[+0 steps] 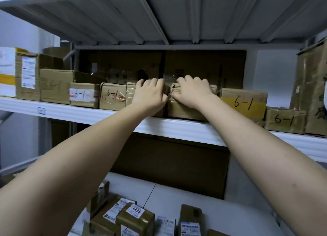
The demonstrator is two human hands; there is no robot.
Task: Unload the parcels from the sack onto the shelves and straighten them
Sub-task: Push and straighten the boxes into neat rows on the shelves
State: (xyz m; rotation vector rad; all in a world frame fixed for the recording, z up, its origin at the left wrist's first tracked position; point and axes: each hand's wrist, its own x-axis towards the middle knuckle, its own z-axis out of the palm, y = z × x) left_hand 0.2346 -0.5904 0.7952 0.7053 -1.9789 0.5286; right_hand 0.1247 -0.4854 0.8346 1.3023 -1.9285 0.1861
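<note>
Biggest worry right now: the two parcels I've got hold of sit right at the front edge of the upper shelf (177, 127), so if I tug instead of push, one could slide off and drop onto the parcels on the lower shelf (203, 205). The other risk is shoving sideways too hard, because the row is packed tight and I'd knock the neighbours crooked, like the small box with the red scribble (113, 96) just to the left.

My left hand (150, 94) has its fingers curled over the top of the left parcel (130, 92), which is mostly hidden behind my hand. My right hand (192, 91) grips the right parcel (184, 110) the same way, fingers over the top edge, thumb at the front. The two parcels are touching or nearly so, roughly mid-shelf along the front edge.

Looks-wise they're plain brown cardboard wrapped in shiny tape, a bit crumpled at the corners. That tape probably makes them slippery. The box with the yellow stripe (243, 102) to the right is marked 6-1, like most of the row. No sack in view from here.
</note>
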